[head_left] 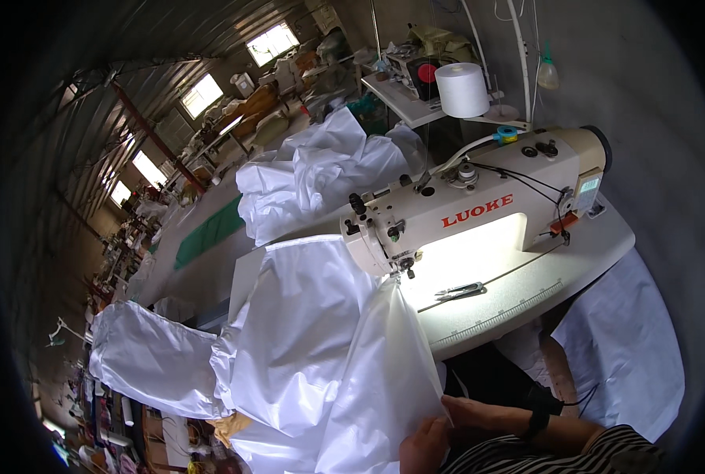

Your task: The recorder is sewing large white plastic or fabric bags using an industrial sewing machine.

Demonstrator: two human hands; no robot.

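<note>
White cloth (313, 332) runs in a broad panel from under the head of the sewing machine (479, 201) down to the worker, its near edge pinched by the fingers of the right hand (479, 415); the left hand (425, 446) curls its fingers around that edge just beside it. Uneven pulling from the two hands could skew the seam line, and the loose folds at the panel's left might drag with their own weight or slip under the needle. Metal snips (460, 291) lie unsecured near the needle area, so a sweep of cloth could catch or knock them.

Beneath the lamp glow, the pale tabletop (526, 292) carries a printed ruled scale along its near side. More white fabric (321, 170) is heaped behind the machine, and a thread cone (461, 91) stands above. Beyond stretches a dim, cluttered workshop with bright windows (202, 95) and a grey wall (645, 95).
</note>
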